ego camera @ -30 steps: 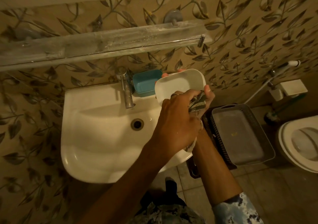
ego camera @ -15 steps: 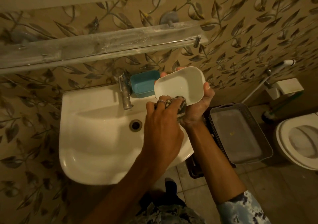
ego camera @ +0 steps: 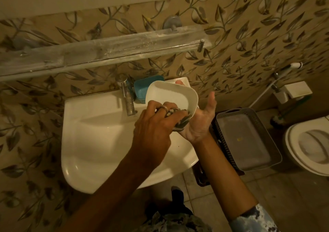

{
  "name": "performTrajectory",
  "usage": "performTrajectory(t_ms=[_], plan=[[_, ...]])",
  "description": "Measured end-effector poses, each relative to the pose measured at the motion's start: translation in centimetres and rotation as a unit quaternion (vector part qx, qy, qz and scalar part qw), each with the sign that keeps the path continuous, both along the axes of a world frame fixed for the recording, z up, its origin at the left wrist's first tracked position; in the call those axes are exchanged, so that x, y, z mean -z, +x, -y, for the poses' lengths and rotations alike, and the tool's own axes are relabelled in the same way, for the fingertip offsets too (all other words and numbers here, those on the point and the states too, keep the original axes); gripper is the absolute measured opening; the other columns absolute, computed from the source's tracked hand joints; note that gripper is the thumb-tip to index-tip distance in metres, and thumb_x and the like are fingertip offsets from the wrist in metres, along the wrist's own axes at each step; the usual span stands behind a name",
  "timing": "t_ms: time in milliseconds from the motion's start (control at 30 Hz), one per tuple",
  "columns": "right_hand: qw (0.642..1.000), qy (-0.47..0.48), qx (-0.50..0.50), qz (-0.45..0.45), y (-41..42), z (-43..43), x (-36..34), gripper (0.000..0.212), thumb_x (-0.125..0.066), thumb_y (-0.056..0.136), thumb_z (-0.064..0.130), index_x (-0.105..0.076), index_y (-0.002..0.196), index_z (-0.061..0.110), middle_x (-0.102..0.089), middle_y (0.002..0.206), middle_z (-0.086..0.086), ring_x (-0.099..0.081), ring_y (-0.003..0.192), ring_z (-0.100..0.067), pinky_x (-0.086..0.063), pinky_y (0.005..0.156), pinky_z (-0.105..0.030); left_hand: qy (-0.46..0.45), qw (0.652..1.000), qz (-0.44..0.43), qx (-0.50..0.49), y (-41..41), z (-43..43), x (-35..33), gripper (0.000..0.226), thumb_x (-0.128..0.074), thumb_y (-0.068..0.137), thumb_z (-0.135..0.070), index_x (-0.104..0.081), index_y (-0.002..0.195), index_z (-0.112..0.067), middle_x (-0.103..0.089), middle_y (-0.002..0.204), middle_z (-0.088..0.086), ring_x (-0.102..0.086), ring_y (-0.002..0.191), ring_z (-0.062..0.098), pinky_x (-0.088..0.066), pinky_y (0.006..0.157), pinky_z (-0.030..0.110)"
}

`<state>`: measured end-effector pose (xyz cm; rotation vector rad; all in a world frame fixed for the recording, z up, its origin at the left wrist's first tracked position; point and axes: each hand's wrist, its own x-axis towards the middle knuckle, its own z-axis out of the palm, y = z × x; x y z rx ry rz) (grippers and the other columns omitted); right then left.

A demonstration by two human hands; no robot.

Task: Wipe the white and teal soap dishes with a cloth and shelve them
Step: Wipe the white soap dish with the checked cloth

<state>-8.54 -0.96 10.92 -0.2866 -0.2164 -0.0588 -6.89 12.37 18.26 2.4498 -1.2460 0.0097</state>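
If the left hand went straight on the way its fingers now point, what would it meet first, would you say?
Most likely the near wall of the white soap dish, through the cloth that the left hand grips; the right hand holds the dish just behind it. Depth is unclear.

A white washbasin (ego camera: pixel 99 142) hangs on a wall of leaf-patterned tiles (ego camera: pixel 249 44), a chrome tap (ego camera: pixel 127 96) upright at its back edge. Just to the basin's right sits a grey latticed basket (ego camera: pixel 231 112), and beyond it a white toilet (ego camera: pixel 292 151). A hand sprayer (ego camera: pixel 295 65) hangs above.
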Motion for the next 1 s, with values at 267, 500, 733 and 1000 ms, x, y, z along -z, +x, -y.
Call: performTrajectory(t_ms=[267,500,733,1000], plan=[[0.979,-0.091,0.054,-0.174,-0.6,-0.2,-1.5,0.087,-0.074,0.067,0.044,-0.041,0.142,0.016,-0.061,0.121,-0.013,-0.061,0.107,-0.029,-0.053,0.089,-0.040,0.051,0.994,0.055,0.076,1.8,-1.5,0.4,0.062,-0.082,0.052,0.007,-0.070,0.106,-0.019,-0.068,0.113,0.006,-0.059,0.097,0.036,-0.052,0.074,0.045],[0.973,-0.106,0.144,-0.144,0.6,-0.9,-1.3,0.075,-0.071,0.060,0.034,-0.054,0.132,0.022,-0.063,0.116,-0.012,-0.062,0.102,-0.028,-0.056,0.078,-0.038,0.055,0.996,-0.022,-0.064,-0.9,-0.2,0.9,0.066,-0.067,0.077,-0.008,-0.043,0.136,-0.026,-0.047,0.137,-0.002,-0.034,0.123,0.022,-0.040,0.098,0.035],[0.944,-0.198,0.210,-0.160,0.7,-1.5,-1.0,0.072,-0.057,0.074,0.026,-0.040,0.144,0.026,-0.052,0.132,-0.008,-0.057,0.109,-0.022,-0.053,0.083,-0.035,-0.085,0.943,-0.305,-0.103,-1.6,1.1,-0.3,0.044,-0.056,0.089,-0.016,-0.047,0.130,-0.027,-0.057,0.125,-0.004,-0.051,0.116,0.012,-0.040,0.093,0.022],[0.918,-0.290,0.218,-0.159,0.5,-1.1,-1.4,0.057,-0.035,0.087,0.017,-0.038,0.143,0.024,-0.052,0.135,-0.005,-0.057,0.115,-0.018,-0.049,0.093,-0.034,-0.174,0.820,-0.535,-0.101,0.7,0.8,-0.5,0.039,-0.056,0.090,-0.008,-0.055,0.126,-0.022,-0.064,0.118,0.000,-0.059,0.110,0.015,-0.046,0.099,0.039]])
